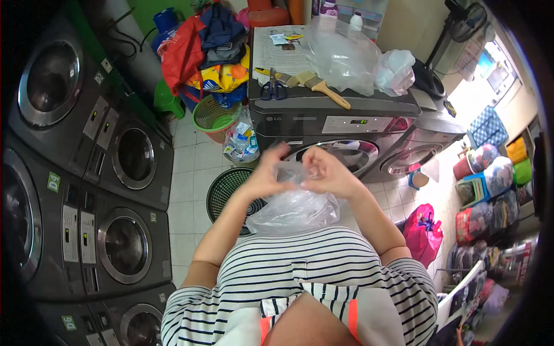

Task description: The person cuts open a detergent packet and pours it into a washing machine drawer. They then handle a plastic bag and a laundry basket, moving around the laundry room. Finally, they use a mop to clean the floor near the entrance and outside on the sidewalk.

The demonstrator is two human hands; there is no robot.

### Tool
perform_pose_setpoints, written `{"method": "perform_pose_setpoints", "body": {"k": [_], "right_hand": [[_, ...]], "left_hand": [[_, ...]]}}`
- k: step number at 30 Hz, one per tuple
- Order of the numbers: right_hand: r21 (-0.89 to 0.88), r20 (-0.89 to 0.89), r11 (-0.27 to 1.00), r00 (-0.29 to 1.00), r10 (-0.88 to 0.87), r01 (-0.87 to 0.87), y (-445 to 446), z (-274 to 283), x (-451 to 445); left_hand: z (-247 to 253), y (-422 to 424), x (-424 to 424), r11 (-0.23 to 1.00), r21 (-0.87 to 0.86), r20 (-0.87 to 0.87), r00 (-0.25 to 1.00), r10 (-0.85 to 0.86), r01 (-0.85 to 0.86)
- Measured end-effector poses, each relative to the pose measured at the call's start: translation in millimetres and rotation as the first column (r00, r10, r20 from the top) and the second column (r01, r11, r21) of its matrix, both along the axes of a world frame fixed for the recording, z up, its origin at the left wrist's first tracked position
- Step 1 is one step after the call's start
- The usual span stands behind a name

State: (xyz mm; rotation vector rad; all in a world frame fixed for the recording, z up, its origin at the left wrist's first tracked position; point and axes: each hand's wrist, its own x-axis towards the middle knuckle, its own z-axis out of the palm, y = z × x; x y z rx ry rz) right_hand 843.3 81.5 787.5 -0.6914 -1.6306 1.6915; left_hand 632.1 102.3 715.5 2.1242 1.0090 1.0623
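A clear plastic bag (pixel 298 212) hangs in front of my striped shirt, its upper part between my two hands. My left hand (pixel 266 173), blurred, holds the left side of the bag's gathered top. On the other side, my right hand (pixel 326 171) grips the bag with bent fingers and thumb. The two thumbs come close together near the bag's neck. Whether anything lies inside the bag is hard to tell. Behind my hands is the round door (pixel 357 151) of a dark LG front-loading machine (pixel 281 125), partly hidden by them.
Scissors (pixel 273 88), a wooden-handled brush (pixel 322 88) and a large clear plastic bag (pixel 346 58) lie on the machine. A dark green basket (pixel 227 190) stands on the floor at left, near stacked machines (pixel 125 246). A pink bag (pixel 422 235) sits at right.
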Motion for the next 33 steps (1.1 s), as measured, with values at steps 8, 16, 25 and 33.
{"method": "perform_pose_setpoints", "body": {"k": [8,16,25,33], "right_hand": [[0.662,0.655,0.75,0.496,-0.57,-0.014,24,-48,75],[-0.153,0.112,0.967,0.976,-0.188,0.204,37,-75,85],[0.098,0.359,0.988,0.921,-0.149,0.122,45,-93,54],[0.038,0.189,0.973,0.955,-0.229,0.226,62,-63,83]], "left_hand": [[-18,-11,-24,0.797,-0.424,0.334,0.745,0.578,-0.429],[12,-54,-13,0.872,-0.379,0.345,0.827,0.444,-0.31],[18,-50,-9,0.855,-0.386,0.33,0.814,0.478,-0.345],[-4,-57,-30,0.88,-0.096,-0.44,0.813,0.382,-0.466]]}}
